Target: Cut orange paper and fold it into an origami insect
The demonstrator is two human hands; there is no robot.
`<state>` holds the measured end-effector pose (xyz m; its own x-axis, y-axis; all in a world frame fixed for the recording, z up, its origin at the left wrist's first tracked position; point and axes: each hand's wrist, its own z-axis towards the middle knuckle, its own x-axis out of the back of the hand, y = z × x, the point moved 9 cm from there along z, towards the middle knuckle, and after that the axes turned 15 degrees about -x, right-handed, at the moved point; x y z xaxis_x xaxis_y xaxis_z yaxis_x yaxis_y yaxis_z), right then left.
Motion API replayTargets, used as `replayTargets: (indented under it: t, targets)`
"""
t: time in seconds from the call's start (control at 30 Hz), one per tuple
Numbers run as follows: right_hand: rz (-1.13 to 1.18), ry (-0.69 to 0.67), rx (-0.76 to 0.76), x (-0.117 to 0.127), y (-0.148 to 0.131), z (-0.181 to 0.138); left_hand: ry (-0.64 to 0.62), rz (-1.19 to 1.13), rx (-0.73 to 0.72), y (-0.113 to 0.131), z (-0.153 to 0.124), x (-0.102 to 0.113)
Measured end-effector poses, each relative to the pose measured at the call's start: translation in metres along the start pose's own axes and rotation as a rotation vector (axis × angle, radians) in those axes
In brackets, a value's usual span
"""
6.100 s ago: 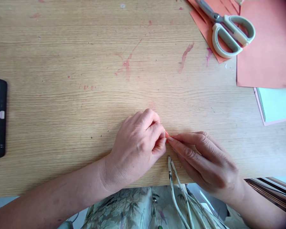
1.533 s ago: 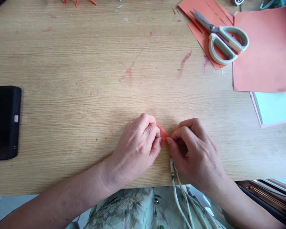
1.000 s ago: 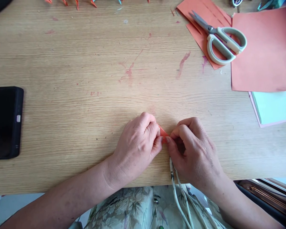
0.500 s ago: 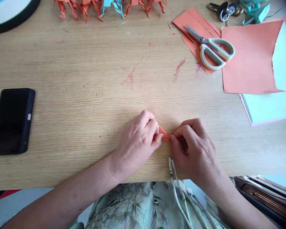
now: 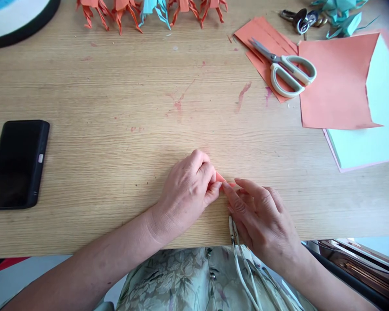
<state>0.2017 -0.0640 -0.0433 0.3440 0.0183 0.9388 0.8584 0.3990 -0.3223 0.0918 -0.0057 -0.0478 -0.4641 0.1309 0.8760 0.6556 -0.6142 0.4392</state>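
A small piece of folded orange paper sticks out from between the thumb and fingers of my left hand, which is closed in a pinch above the wooden table. Most of the paper is hidden under those fingers. My right hand is at the paper's narrow right end, with one fingertip against its near side and another at the far side of the tip. The tip shows between these fingers. Pale cords from the patterned clothing hang just below my right hand.
Scissors lie on orange paper strips at the upper right, beside an orange sheet over pale green paper. A black phone-like device lies left. Several folded paper figures line the far side, near keys.
My right hand has shifted its grip: its fingers were bunched at the paper's tip and are now straighter and farther left along it. My left hand keeps its pinch. The view has shifted slightly.
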Motion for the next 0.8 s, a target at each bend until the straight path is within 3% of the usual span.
replayTargets:
  t: [0.4,0.6,0.8]
  targets:
    - [-0.106,-0.068,0.012,-0.008,0.001,-0.008,-0.013,-0.002,0.016,0.001,0.0,0.0]
    - [-0.095,-0.018,0.034,-0.001,-0.003,-0.004,0.004,0.012,0.032,0.001,0.002,0.001]
    - [-0.112,0.002,0.047,0.004,-0.006,0.001,-0.09,0.092,0.026,0.003,0.006,-0.002]
